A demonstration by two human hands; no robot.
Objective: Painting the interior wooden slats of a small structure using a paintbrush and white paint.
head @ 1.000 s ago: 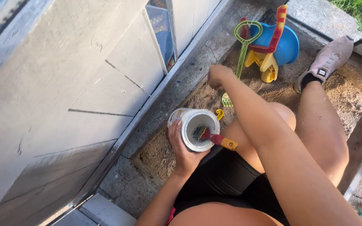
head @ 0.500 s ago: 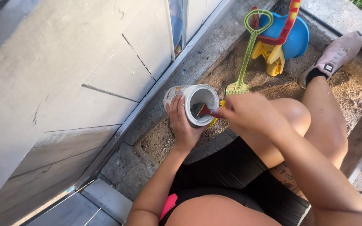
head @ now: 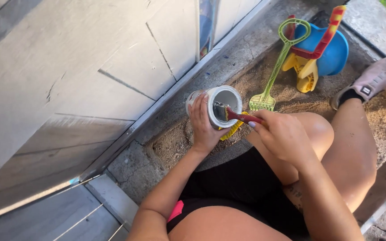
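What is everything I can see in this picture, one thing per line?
Round open tin can: one, white-rimmed, tilted on its side in the left hand, above the sand.
Paintbrush with red handle: one, bristles inside the can, handle in the right hand.
Plastic toy rake: one, green, lying on the sand beyond the can.
Plastic toy cart: one, blue tub with yellow and red parts, at the far end of the sand.
Sandy ground: brown patch edged by a grey stone kerb.
Grey panelled wall: fills the left side.
Pink shoe: one, on the person's foot, far right.
Left hand: wrapped around the can.
Right hand: in a closed grip on the brush handle.
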